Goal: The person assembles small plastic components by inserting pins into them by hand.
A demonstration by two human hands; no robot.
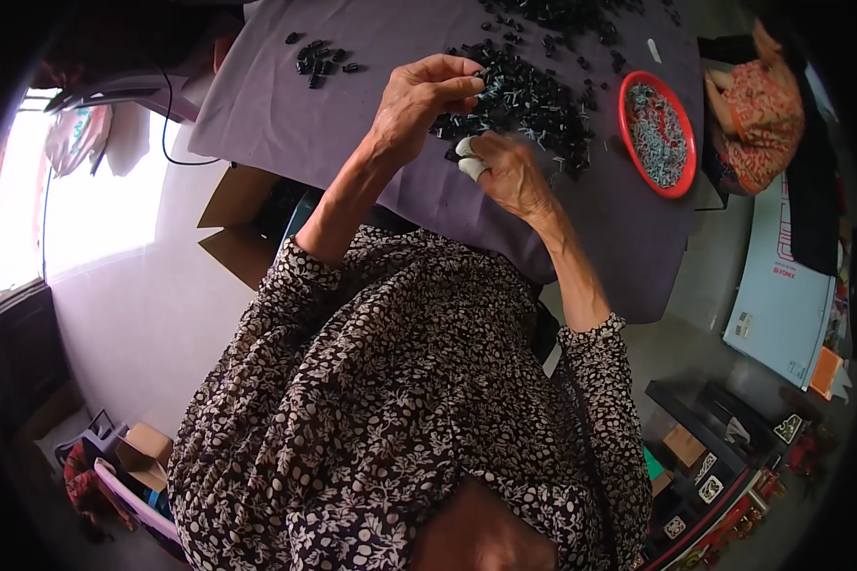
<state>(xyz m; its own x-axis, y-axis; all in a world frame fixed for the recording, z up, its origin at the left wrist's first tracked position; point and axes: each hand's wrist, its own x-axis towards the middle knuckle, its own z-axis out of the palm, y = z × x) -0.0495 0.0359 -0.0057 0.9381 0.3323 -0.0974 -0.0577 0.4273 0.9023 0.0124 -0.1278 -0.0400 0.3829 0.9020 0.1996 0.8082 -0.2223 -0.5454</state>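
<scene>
Over the near edge of a large heap of small black plastic parts, my left hand is closed in a pinch. A small dark piece, seemingly one of these parts, shows at its fingertips. Lower and to the right, my right hand is also closed, its thumb and a finger wearing white finger covers. Black parts lie right at its fingertips; whether one is gripped I cannot make out. Mixed through the heap are thin grey pins. To the right, a red oval basin holds many similar grey pins.
A purple-grey cloth covers the table. On it lie a small cluster of black parts at left and a white strip near the basin. Another person sits at the right. An open cardboard box stands below the table's left edge.
</scene>
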